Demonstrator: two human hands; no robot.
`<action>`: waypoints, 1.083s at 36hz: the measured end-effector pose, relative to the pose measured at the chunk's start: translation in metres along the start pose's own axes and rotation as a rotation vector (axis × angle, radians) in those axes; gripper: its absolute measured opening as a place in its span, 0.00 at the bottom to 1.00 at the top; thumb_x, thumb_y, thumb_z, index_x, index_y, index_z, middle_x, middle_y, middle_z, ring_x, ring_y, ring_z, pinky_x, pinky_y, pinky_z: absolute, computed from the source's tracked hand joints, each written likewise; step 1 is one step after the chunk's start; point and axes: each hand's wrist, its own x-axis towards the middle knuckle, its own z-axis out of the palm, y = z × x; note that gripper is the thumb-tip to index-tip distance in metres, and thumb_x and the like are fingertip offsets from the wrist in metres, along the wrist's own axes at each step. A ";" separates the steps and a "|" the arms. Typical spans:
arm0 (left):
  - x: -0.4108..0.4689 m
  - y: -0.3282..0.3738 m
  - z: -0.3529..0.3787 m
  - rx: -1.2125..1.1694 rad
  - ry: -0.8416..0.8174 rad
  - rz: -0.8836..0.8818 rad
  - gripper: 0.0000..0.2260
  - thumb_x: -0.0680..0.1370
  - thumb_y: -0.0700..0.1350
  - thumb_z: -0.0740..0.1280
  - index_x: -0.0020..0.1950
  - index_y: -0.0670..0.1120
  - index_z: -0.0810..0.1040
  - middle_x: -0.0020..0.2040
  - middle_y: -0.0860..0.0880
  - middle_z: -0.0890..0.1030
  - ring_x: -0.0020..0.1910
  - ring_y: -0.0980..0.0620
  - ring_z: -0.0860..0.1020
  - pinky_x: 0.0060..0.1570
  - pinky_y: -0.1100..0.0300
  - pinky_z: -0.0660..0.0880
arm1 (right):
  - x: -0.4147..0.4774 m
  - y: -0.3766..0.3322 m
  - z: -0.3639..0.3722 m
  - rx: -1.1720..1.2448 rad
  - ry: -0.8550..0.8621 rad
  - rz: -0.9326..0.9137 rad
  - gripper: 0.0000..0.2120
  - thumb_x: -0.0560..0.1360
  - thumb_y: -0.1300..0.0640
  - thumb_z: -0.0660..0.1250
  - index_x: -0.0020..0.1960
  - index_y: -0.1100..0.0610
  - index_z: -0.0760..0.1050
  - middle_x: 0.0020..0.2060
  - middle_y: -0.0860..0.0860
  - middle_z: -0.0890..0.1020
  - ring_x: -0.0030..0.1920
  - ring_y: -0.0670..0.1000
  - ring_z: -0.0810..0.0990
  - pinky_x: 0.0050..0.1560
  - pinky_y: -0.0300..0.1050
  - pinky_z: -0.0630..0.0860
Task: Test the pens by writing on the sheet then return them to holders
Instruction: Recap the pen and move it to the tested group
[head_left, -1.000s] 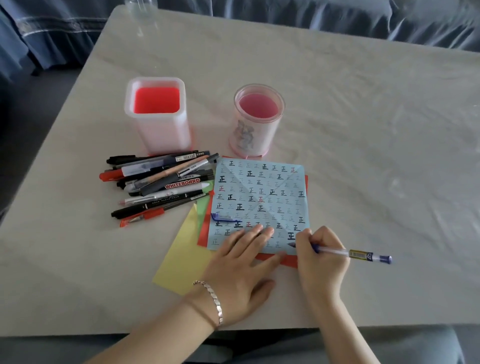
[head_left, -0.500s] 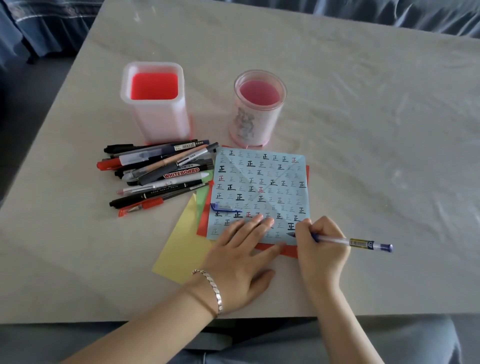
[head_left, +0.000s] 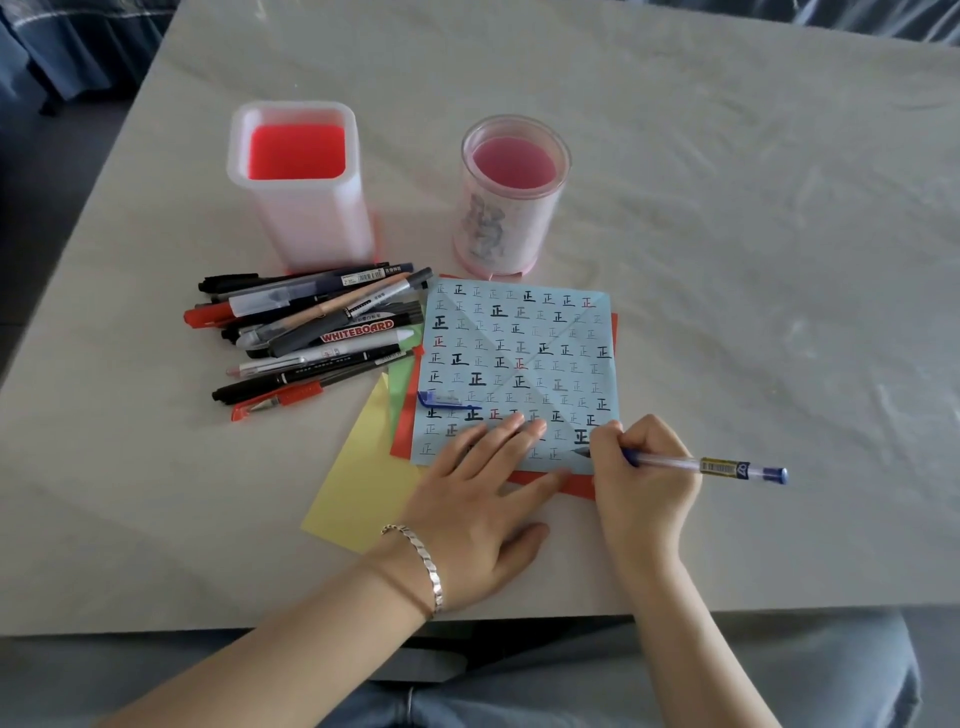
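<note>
- The clear pen (head_left: 696, 464) lay low across the right hand (head_left: 641, 478), whose fingers were curled round its blue grip; its tip touched the near right corner of the blue sheet (head_left: 524, 364), just below a bold black 正.
- A yellow label with a barcode wrapped the barrel near its blue end; the print on it was too small to read.
- The blue sheet was covered in rows of the character 正 — mostly black, a few red, some faint.
- The left hand (head_left: 483, 499) lay flat, fingers straight, pressing the sheet's near edge; the two hands were close together but apart.
- A blue pen cap (head_left: 441, 399) lay on the sheet's left side.
- Red (head_left: 571, 483), green (head_left: 402, 379) and yellow (head_left: 363, 483) sheets stuck out from under the blue one.
- A pile of pens (head_left: 317, 332) lay to the left of the sheets — one marker (head_left: 358, 331) read "WHITEBOARD", and a dark pen carried a barcode sticker (head_left: 363, 275).
- Beyond the pile stood a square holder (head_left: 301, 187) with a red bottom; to its right stood a round holder (head_left: 511, 197) with a pink bottom and a grey figure on its wall.
- A silver bracelet (head_left: 426, 561) circled the left wrist.
- Everything sat on a pale, marble-patterned table (head_left: 727, 208).
- Blue fabric (head_left: 62, 47) showed past the far left corner.
</note>
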 end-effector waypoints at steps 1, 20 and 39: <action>0.000 0.000 0.000 -0.002 0.002 0.001 0.18 0.75 0.53 0.58 0.63 0.50 0.75 0.70 0.42 0.69 0.70 0.44 0.64 0.67 0.48 0.59 | 0.000 0.000 0.000 -0.001 -0.005 -0.004 0.18 0.70 0.69 0.65 0.27 0.65 0.61 0.21 0.50 0.63 0.25 0.45 0.63 0.25 0.33 0.59; 0.000 0.000 0.000 -0.008 0.027 0.011 0.18 0.75 0.52 0.58 0.63 0.50 0.73 0.69 0.41 0.69 0.69 0.43 0.65 0.66 0.48 0.59 | -0.002 0.000 0.001 0.001 -0.001 -0.040 0.19 0.68 0.72 0.65 0.25 0.60 0.61 0.20 0.49 0.62 0.23 0.44 0.63 0.24 0.31 0.59; 0.000 0.000 -0.001 -0.007 0.007 0.002 0.19 0.75 0.53 0.58 0.64 0.50 0.75 0.69 0.41 0.69 0.69 0.43 0.65 0.67 0.48 0.58 | -0.001 0.004 -0.001 0.038 -0.026 -0.002 0.19 0.68 0.71 0.65 0.24 0.59 0.61 0.20 0.48 0.64 0.23 0.44 0.65 0.25 0.30 0.61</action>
